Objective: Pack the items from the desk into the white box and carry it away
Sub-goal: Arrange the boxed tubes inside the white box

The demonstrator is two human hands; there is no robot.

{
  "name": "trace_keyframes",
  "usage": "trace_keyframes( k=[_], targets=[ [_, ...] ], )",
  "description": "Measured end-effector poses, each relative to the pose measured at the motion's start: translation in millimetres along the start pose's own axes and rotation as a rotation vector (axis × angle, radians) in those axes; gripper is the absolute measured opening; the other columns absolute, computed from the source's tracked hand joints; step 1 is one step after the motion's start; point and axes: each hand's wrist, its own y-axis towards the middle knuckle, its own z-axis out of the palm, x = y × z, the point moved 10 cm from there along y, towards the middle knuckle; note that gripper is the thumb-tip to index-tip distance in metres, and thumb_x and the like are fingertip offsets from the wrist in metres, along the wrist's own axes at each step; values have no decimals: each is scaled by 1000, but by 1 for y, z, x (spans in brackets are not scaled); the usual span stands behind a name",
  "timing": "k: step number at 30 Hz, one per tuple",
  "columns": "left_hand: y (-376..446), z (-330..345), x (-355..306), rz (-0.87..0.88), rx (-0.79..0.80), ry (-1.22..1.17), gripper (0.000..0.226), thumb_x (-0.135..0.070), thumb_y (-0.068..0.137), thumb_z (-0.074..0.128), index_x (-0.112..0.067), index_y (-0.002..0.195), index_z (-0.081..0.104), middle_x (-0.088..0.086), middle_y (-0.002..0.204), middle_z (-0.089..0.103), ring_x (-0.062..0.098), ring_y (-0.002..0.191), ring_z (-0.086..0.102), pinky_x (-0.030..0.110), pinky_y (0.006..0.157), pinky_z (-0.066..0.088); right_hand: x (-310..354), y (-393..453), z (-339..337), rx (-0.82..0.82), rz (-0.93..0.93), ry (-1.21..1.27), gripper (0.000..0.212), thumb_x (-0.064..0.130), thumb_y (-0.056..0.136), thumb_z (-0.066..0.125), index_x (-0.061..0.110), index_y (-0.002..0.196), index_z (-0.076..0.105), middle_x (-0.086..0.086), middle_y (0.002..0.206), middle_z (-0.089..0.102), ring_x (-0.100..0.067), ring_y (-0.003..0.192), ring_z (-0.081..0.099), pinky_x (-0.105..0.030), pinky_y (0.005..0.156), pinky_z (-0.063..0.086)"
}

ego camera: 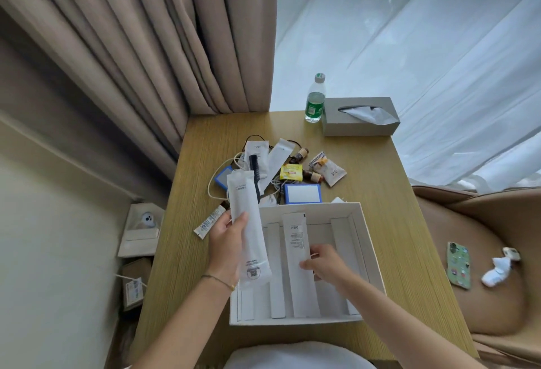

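Note:
The white box lies open on the wooden desk, divided into long slots. My left hand holds a long white sachet upright over the box's left side. Inside the box, my right hand pinches a second white sachet that lies along a middle slot. Behind the box is a pile: two more white sachets, a black comb, a yellow packet, a snack bag, small brown bottles, a blue-edged card, cables. A small tube lies left of the box.
A water bottle and a grey tissue box stand at the desk's far edge. Curtains hang behind. A tan chair on the right holds a phone and a white toy. Paper bags sit on the floor at the left.

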Motion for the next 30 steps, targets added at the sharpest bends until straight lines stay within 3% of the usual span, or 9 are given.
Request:
trace_keyframes(
  k=[4,8,14,16,19,22,25,28,30],
  targets=[
    [-19,-7,5,-34,22,-8,15,-13,96,63,-18,105,74,2,89,78,15,76,73,29,63,57,-12,14,3,-22,43,-51,3,18,90,71,20,92,72,2,98,76,-20,88,73,-27,70,61],
    [-31,-8,10,-66,57,25,18,-12,95,64,-15,110,72,6,98,78,16,81,72,31,68,56,-19,22,7,-42,98,-95,6,17,91,73,15,84,73,2,87,76,-15,75,74,-21,58,58],
    [-45,2,20,-123,151,140,16,-15,95,65,-19,109,70,-1,94,79,12,81,76,23,61,56,-18,34,12,-70,78,-313,15,28,90,73,14,86,73,4,92,75,-12,65,74,-31,66,64],
    [-48,8,24,-142,181,188,17,-14,95,64,-20,110,70,-2,95,79,14,84,76,27,64,58,-9,33,9,-99,32,-501,23,38,88,72,15,85,69,3,97,73,-13,70,72,-31,63,62],
    [-54,21,31,-164,242,273,19,-13,95,63,-21,111,70,0,100,78,21,96,73,42,86,60,4,26,4,-149,-33,-738,32,52,86,67,23,82,56,3,94,68,-15,77,57,-24,53,40],
    [-54,34,47,-204,295,342,20,-15,96,62,-22,114,67,3,106,76,22,100,71,44,90,59,6,15,-5,-153,3,-623,38,54,91,59,21,73,57,5,74,62,-17,68,59,-28,56,44],
    [-49,47,69,-275,324,380,20,-17,96,63,-20,116,64,6,109,74,23,100,71,40,85,61,13,-3,-32,-205,-16,-397,31,39,92,57,15,78,69,-3,65,72,-22,64,68,-35,67,56],
    [-42,62,87,-340,331,402,14,-19,95,66,-20,109,63,5,103,73,19,90,72,26,64,60,23,-27,-56,-254,-85,-228,14,24,92,56,18,92,69,-2,60,72,-12,52,63,-33,55,55],
    [-38,76,98,-364,355,430,9,-19,94,66,-22,102,63,5,102,73,19,89,72,25,62,59,27,-41,-65,-265,-105,-131,14,21,93,57,22,104,65,-3,65,73,-12,54,63,-27,50,49]
  ],
)
